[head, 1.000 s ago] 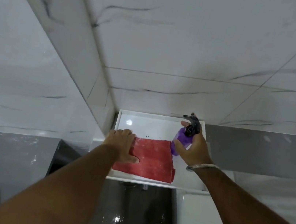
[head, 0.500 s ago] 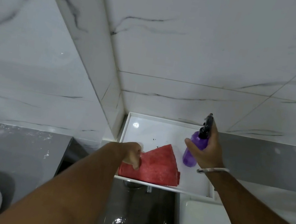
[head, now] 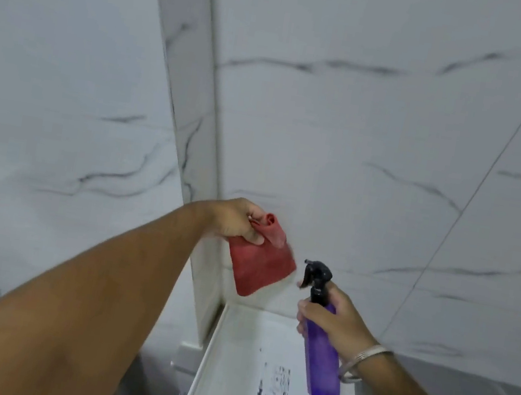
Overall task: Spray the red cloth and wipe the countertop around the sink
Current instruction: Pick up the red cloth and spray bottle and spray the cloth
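My left hand (head: 238,219) grips the red cloth (head: 260,260) by one corner, and the cloth hangs in the air above the white shelf (head: 225,378). My right hand (head: 333,320) holds a purple spray bottle (head: 323,359) upright by its neck, lifted off the shelf. The bottle's black trigger head (head: 317,273) points left toward the hanging cloth, a short gap away, with a finger on the trigger. No sink or countertop is in view.
White marble wall tiles (head: 364,128) fill the back and left, with a protruding corner column (head: 196,120). The shelf has a raised rim and a black speckled patch (head: 275,384) on its surface. A grey band (head: 460,389) runs along the wall at right.
My left hand has lifted the red cloth off the shelf into the air. My right hand has raised the spray bottle and turned its nozzle toward the cloth. The view tilted upward.
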A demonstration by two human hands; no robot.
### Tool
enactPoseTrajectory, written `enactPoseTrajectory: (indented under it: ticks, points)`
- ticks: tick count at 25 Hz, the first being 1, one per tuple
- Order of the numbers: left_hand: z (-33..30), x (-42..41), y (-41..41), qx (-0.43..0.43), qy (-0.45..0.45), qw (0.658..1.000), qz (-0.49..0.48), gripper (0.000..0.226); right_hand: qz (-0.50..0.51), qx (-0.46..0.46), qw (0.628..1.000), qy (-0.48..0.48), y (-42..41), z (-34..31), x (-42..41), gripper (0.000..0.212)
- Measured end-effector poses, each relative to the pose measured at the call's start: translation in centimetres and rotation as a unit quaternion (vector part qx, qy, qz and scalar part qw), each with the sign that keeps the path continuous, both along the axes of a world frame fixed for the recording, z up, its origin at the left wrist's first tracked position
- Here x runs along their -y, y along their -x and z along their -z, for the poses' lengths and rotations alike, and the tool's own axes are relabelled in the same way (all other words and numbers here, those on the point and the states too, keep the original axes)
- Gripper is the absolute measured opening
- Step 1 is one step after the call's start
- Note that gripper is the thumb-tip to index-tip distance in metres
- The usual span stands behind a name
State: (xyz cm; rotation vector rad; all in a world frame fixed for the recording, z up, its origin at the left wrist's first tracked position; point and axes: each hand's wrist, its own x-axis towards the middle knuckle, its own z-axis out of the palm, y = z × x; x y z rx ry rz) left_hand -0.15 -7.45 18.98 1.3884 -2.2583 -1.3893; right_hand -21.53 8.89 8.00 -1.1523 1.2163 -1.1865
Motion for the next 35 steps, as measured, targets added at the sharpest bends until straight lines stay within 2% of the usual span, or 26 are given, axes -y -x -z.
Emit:
enactPoseTrajectory:
  ticks: [2,5,8,11,13,17,19,22,25,28,35]
  points:
    - [-3.9,1.1,-0.1,-0.023,0.025,0.999,-0.005,0.021,0.001,-0.016,1.000,0.026,-0.6,-2.5,0.8,0.023]
    - [-8.1,1.8,0.1,-0.043,0.077,0.996,-0.015,0.018,-0.012,-0.042,0.998,0.045,-1.0,-5.3,1.6,0.026]
    - [-10.2,2.0,0.4,-0.056,0.154,0.986,-0.019,0.019,-0.012,-0.042,0.997,0.068,-1.2,-6.9,2.0,0.015]
    - [-11.7,2.0,0.3,-0.042,0.194,0.980,0.021,0.013,-0.027,-0.015,0.997,0.068,-1.3,-7.5,2.3,0.021]
    - [-12.3,1.9,0.3,-0.026,0.215,0.975,0.046,0.014,-0.032,-0.020,0.996,0.079,-1.5,-7.8,2.3,0.015]
    - [-12.5,1.7,0.5,-0.023,0.227,0.972,0.060,0.020,-0.048,-0.006,0.995,0.089,-1.8,-7.9,2.4,0.016]
    - [-12.6,1.9,0.5,-0.025,0.239,0.969,0.060,0.020,-0.044,-0.020,0.994,0.098,-1.9,-7.7,2.3,0.009]
    - [-12.6,2.0,0.4,-0.028,0.248,0.966,0.066,0.021,-0.017,-0.048,0.994,0.092,-1.9,-6.9,2.1,0.012]
    - [-12.7,1.9,0.3,-0.028,0.252,0.965,0.069,0.024,0.001,-0.072,0.993,0.089,-1.7,-5.8,1.8,0.005]
    - [-12.7,1.6,0.1,-0.025,0.255,0.964,0.071,0.028,0.014,-0.064,0.995,0.080,-1.5,-5.2,1.4,0.013]
    - [-12.6,0.5,-0.2,-0.016,0.248,0.966,0.063,0.027,0.016,-0.033,0.993,0.112,-2.6,-7.1,1.9,0.013]
